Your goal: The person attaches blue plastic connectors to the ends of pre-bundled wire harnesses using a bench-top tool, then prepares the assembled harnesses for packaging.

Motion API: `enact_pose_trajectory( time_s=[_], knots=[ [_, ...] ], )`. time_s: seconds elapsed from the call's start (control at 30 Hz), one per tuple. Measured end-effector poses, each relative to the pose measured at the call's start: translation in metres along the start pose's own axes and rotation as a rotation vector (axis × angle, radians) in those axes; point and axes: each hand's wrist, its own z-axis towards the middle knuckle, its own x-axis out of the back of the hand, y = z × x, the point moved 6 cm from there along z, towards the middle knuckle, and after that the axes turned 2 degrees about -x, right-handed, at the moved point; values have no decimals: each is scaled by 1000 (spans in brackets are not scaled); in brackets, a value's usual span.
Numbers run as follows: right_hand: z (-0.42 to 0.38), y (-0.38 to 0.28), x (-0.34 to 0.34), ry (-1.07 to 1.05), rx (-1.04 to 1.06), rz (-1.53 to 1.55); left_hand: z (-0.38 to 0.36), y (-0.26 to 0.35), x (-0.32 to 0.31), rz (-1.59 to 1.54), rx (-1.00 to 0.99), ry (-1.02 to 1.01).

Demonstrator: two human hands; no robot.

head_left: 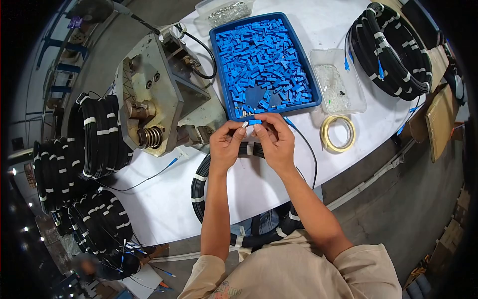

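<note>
My left hand (225, 147) pinches a small whitish piece (244, 124) between thumb and fingertips. Right beside it, my right hand (275, 142) is closed on a small blue connector housing (255, 122). Both hands meet at the near edge of a dark blue tray (317, 94), which is heaped with loose blue connector housings (264, 55). A black cable with a blue connector (290, 122) at its end runs past my right hand. Below my forearms, a coil of black cable (198, 192) bound with white tape lies partly on the table and partly over my lap.
A metal press (167, 94) stands left of the tray. Plastic boxes of small parts, one at the back (200, 9) and one at right (359, 102), flank the tray. A tape roll (324, 134) lies nearby. Taped cable coils sit at far left (102, 132) and right (366, 60).
</note>
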Motion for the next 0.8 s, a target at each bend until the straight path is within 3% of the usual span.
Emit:
enact_pose_trajectory(
  time_s=[0.4,0.8],
  knots=[
    [-7,-30,-11,-10,410,-368,-4,3,10,34,-172,13],
    [-9,-26,-2,114,398,-334,-1,10,1,198,-200,53]
  ],
)
